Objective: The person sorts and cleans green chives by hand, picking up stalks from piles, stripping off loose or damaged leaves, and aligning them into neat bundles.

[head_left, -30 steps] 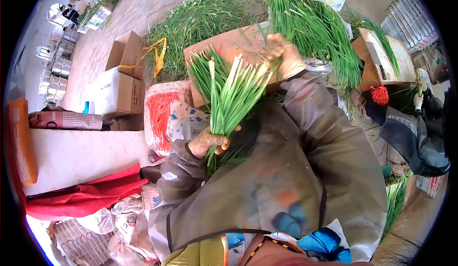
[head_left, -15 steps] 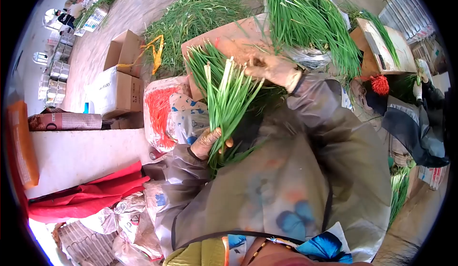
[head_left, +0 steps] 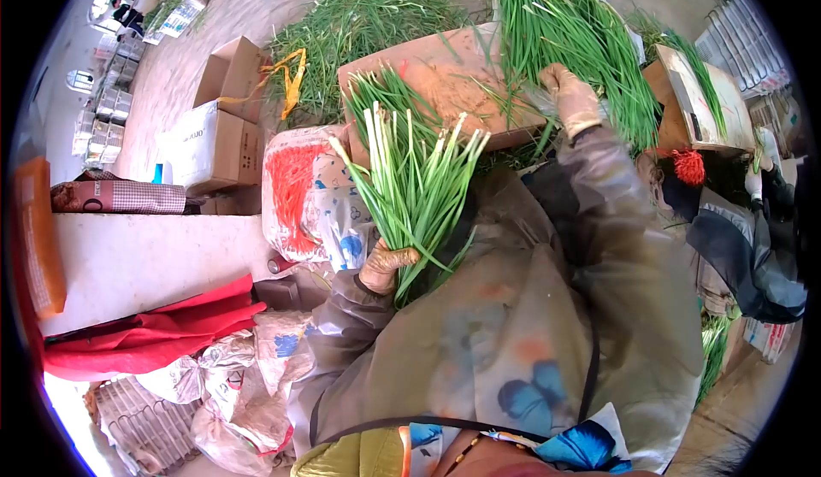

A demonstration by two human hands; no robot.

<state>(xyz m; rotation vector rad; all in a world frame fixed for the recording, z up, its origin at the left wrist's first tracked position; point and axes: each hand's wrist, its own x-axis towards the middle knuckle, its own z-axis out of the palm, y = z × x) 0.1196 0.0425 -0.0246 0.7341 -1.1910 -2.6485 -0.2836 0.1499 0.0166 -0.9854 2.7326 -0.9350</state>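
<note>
My left hand (head_left: 387, 267), in a soiled glove, is wrapped round the lower part of a bunch of green stalks (head_left: 415, 191), whose pale ends fan out upward. My right hand (head_left: 571, 97), gloved too, is at the lower left edge of the large green pile (head_left: 569, 41); its fingers are bent in, and what they hold, if anything, is too small to make out. Between the hands and beyond them lies a brown board (head_left: 462, 71) with soil and loose bits on it. More green stalks (head_left: 385, 97) rest on its left end, behind the held bunch.
Red ties (head_left: 289, 195) lie on a bag at the left, near open cardboard boxes (head_left: 235, 148). Loose greens (head_left: 363, 20) are heaped beyond the board. A white ledge (head_left: 154, 259) and red cloth (head_left: 154, 336) are at the left. Another person's gloved hand (head_left: 753, 182) is at the far right.
My right hand has moved from beside the bunch out to the right, to the large pile. The bunch in my left hand has spread wider at its pale ends.
</note>
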